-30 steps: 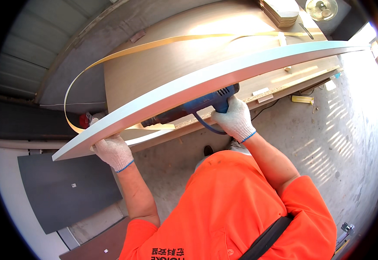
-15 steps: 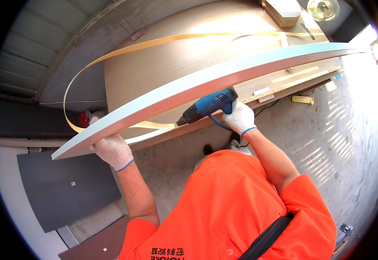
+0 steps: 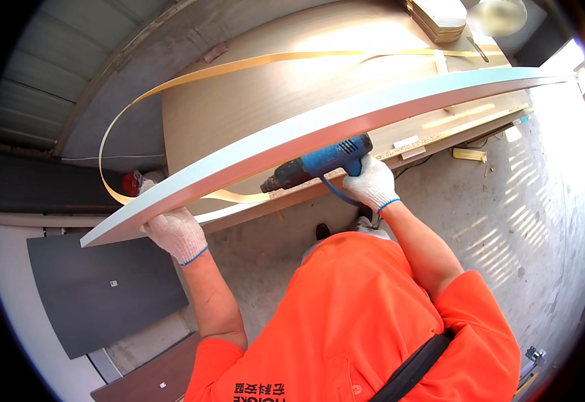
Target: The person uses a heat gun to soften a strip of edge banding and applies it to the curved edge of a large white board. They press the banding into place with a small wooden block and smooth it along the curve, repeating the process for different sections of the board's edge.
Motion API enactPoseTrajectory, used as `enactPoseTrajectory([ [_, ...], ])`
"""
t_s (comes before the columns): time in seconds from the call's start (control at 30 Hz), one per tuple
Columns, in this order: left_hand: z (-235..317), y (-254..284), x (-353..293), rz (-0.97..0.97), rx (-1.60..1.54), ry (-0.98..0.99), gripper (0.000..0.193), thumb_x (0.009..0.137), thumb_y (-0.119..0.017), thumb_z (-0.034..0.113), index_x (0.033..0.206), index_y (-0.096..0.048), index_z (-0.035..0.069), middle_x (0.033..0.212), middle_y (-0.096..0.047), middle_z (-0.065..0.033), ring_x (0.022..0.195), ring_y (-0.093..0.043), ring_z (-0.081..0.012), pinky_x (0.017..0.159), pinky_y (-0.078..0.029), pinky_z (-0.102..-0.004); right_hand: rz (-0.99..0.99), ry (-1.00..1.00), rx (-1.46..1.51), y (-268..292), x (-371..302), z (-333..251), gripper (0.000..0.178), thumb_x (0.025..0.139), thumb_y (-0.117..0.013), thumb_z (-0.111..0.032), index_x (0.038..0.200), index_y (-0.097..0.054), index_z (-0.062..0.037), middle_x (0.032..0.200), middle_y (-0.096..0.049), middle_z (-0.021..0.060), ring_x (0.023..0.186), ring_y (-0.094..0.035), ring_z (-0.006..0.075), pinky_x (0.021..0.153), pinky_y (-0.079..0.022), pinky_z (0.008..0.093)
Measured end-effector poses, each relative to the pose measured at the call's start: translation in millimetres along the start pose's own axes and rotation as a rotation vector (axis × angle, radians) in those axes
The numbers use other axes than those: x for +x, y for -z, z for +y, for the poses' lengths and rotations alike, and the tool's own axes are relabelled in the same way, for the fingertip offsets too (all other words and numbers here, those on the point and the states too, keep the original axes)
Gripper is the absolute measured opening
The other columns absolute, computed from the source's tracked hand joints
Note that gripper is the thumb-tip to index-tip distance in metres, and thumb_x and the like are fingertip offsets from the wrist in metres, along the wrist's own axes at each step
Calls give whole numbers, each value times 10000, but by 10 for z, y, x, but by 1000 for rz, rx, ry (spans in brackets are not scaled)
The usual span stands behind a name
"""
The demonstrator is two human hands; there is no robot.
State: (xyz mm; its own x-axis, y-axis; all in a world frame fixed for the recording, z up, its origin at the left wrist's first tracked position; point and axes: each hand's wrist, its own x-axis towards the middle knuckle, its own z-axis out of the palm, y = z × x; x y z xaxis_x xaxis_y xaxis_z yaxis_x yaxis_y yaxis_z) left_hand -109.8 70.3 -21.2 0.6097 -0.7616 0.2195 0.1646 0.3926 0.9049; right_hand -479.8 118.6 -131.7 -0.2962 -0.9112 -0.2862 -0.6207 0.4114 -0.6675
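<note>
A long white panel stretches across the view, tilted from lower left to upper right. My left hand, in a white knit glove, is closed on its near left end; the fingertips are partly hidden behind the panel. My gloved right hand grips the handle of a blue heat gun, whose dark nozzle points left below the panel. Beyond the panel, a thin tan edging strip curves in a wide loop. One end of it comes round near the nozzle; whether they touch I cannot tell.
Under the panel lies a big wood-coloured board. At its far right are a stack of boards, a slim tool and a blurred round fan. A dark grey panel is at the left, a yellow piece on the floor.
The heat gun has shifted slightly left and up, its nozzle coming past the strip's end. My left hand and the white panel stay nearly still. The fan looks more blurred.
</note>
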Motion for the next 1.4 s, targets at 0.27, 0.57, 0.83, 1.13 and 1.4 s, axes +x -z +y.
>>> enactPoseTrajectory([
  [0.27, 20, -56, -52, -50, 70, 3, 373, 1072, -632, 227, 1313, -674, -54, 1267, -682, -129, 1166, -671, -244, 1039, -560, -410, 55, 86, 150, 373, -213, -474, 506, 729, -730, -252, 1158, -676, 11, 917, -759, 239, 950, -753, 437, 873, -590, 465],
  [0.57, 21, -74, -83, -68, 119, -12, 415, 1082, -623, 264, 1355, -658, -48, 1307, -675, -141, 1185, -681, -252, 1037, -575, -404, 108, 116, 267, 535, -362, -727, 474, 731, -722, -232, 1132, -683, 19, 859, -752, 211, 895, -763, 411, 838, -596, 431],
  [0.83, 29, -76, -111, -60, 109, 11, 465, 1085, -633, 305, 1394, -618, -41, 1333, -668, -150, 1163, -710, -274, 897, -657, -419, 143, 164, 259, 483, -377, -691, 458, 740, -743, -224, 1144, -694, -13, 918, -760, 212, 925, -755, 424, 839, -598, 461],
  [1.13, 43, -75, -113, -74, 134, 2, 493, 1080, -646, 332, 1401, -612, -40, 1332, -669, -160, 1149, -713, -263, 848, -661, -425, 191, 188, 170, 419, -347, -549, 426, 763, -725, -223, 1134, -680, -20, 915, -751, 216, 919, -738, 448, 829, -597, 486],
  [1.4, 86, -149, -158, -71, 133, -48, 484, 1073, -653, 349, 1359, -632, -41, 1293, -677, -148, 1129, -716, -263, 841, -659, -420, 176, 149, -14, 232, -230, -95, 379, 789, -715, -208, 1121, -690, -28, 937, -759, 221, 912, -745, 443, 822, -604, 485],
])
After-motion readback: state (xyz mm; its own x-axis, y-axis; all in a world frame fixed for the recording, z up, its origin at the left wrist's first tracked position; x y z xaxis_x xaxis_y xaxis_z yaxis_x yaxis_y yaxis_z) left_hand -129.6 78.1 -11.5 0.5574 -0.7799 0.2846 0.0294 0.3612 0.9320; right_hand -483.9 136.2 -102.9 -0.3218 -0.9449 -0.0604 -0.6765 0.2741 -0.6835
